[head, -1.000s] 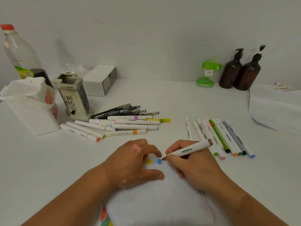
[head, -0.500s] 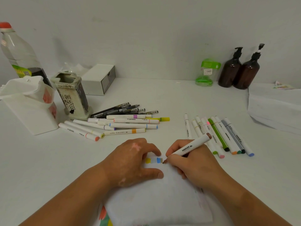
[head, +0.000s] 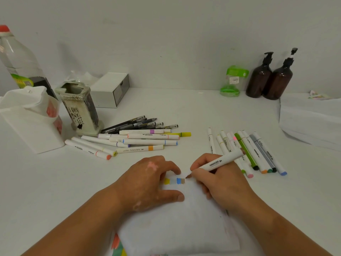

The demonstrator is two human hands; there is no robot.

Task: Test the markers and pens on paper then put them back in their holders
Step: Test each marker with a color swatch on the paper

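The white holder point(head: 33, 130) at the left carries a crumpled white bag point(head: 27, 100); what is inside the square ceramic holder point(head: 79, 108) beside it cannot be told. Loose markers point(head: 147, 139) lie on the surface point(head: 184, 111). The left hand point(head: 147, 183), fingers spread, presses the paper point(head: 175, 224). The right hand point(head: 221, 182) pinches a marker point(head: 221, 161), tip on the paper. A brown swatch point(head: 182, 181), not there a second ago, now sits beside the blue.

A white table point(head: 184, 108) fills the lower view and meets a bare, pale grey wall point(head: 166, 34) along a straight seam. A white box point(head: 108, 89) stands at that seam. Left of the box the wall carries a soft grey shadow. Far to the right of the box, two brown pump bottles point(head: 258, 78) stand against the wall. The light is even and diffuse.
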